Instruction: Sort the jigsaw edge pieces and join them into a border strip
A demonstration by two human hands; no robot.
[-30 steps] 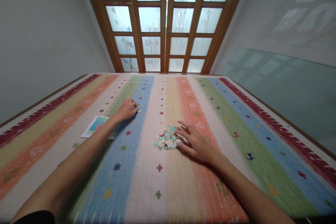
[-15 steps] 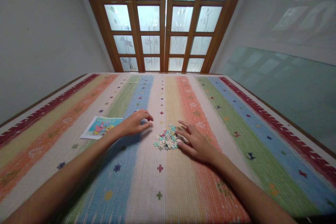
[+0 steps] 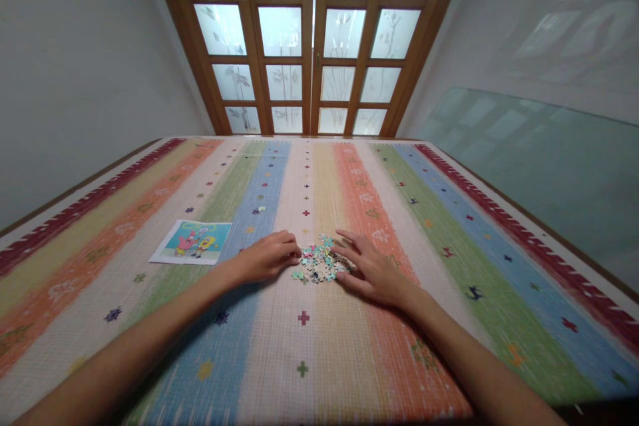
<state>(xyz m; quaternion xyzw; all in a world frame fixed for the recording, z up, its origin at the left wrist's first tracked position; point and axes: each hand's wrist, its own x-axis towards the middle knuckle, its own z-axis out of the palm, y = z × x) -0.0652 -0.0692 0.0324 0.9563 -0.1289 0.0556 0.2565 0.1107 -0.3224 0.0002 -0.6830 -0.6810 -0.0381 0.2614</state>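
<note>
A small heap of jigsaw puzzle pieces (image 3: 319,265) lies at the middle of the table, some pale side up, others teal, pink or yellow. My left hand (image 3: 272,255) is at the heap's left edge, fingers curled together in a pinch; what they hold, if anything, is hidden. On the heap's right side rests my right hand (image 3: 372,269), its fingers spread and touching the outer pieces. A single puzzle piece (image 3: 261,210) lies apart, beyond my left hand on the blue stripe.
A printed cartoon picture (image 3: 194,242) lies flat to the left of my left hand. The striped tablecloth (image 3: 344,353) covers the table. Wooden doors with frosted panes (image 3: 284,73) stand past the far edge, and a glass panel (image 3: 539,173) leans at the right wall.
My left hand has moved right and nearer to me, to the heap's edge, and its fingers have closed. More of the cartoon picture and the lone piece show. My right hand stays put.
</note>
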